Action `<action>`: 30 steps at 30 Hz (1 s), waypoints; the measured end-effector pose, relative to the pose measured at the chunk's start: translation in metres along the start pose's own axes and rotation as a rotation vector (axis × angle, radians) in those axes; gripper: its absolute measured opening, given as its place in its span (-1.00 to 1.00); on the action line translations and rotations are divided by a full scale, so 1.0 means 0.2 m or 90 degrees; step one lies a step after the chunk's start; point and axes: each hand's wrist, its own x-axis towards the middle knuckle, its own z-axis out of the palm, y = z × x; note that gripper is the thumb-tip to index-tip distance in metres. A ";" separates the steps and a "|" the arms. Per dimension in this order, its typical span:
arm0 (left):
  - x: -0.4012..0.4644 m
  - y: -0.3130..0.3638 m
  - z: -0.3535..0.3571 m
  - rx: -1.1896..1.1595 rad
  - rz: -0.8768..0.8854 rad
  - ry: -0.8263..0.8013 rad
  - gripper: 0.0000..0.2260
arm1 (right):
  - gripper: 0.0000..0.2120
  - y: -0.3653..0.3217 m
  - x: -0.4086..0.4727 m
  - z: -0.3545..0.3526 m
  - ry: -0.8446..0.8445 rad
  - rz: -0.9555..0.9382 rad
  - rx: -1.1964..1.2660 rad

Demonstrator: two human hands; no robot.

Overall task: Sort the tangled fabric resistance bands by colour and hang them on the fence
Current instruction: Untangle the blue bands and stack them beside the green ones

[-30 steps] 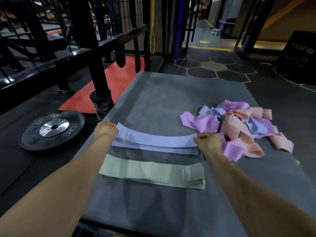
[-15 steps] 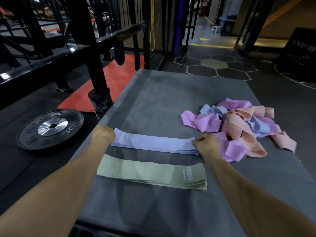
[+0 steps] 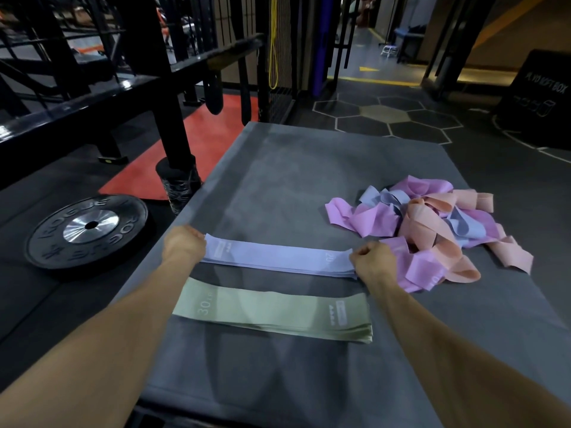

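Gripping both ends, left hand point(image 3: 184, 244) and right hand point(image 3: 372, 261) hold the lavender stack point(image 3: 278, 257) flat, parallel beside the green stack point(image 3: 272, 313), keeping colours apart.

fingertips curled under, hidden; forearms cropped

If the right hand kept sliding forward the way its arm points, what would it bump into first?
Probably the tangled pile of bands. The right hand, gripping the lilac band, points toward the pile's near pink edge, though the exact line is hard to judge.
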 end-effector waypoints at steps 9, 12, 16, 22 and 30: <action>0.04 -0.03 0.03 0.017 -0.003 0.006 -0.79 | -0.83 -0.01 -0.03 0.02 -0.001 -0.052 -0.009; 0.06 -0.03 0.03 0.016 0.002 0.009 -0.77 | -0.83 -0.01 -0.03 0.02 0.002 -0.071 -0.033; 0.06 -0.04 0.05 0.007 0.009 0.035 -0.79 | -0.84 -0.02 -0.03 0.02 0.008 -0.077 -0.057; 0.05 -0.03 0.06 0.083 0.047 0.040 -0.75 | -0.85 -0.02 -0.04 0.02 0.003 -0.085 -0.080; -0.03 0.16 0.02 0.163 0.110 0.056 -0.75 | -0.81 -0.02 0.00 -0.09 -0.024 -0.094 -0.093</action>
